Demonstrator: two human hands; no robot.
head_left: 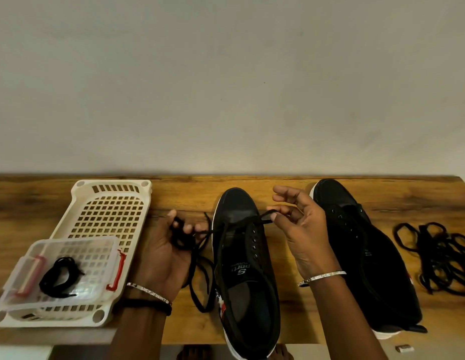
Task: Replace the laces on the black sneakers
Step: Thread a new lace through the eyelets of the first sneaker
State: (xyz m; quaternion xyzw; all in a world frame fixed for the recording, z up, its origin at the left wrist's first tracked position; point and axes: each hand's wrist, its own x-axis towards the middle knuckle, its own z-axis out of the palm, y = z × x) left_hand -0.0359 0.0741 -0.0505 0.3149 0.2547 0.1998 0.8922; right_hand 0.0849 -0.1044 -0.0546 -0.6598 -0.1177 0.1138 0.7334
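Two black sneakers stand on a wooden table [291, 196], toes away from me. The middle sneaker [245, 271] has a black lace [200, 279] threaded through its front eyelets. My left hand [165, 253] holds the bunched left part of that lace beside the shoe. My right hand [301, 229] pinches the lace's other end just right of the toe. The right sneaker [366, 258] has bare eyelets and lies partly behind my right arm.
A cream perforated basket [106, 203] sits at the left, with a clear plastic box [70, 271] on it holding a coiled black lace [60, 278]. A pile of loose black laces [439, 253] lies at the far right. A wall rises behind the table.
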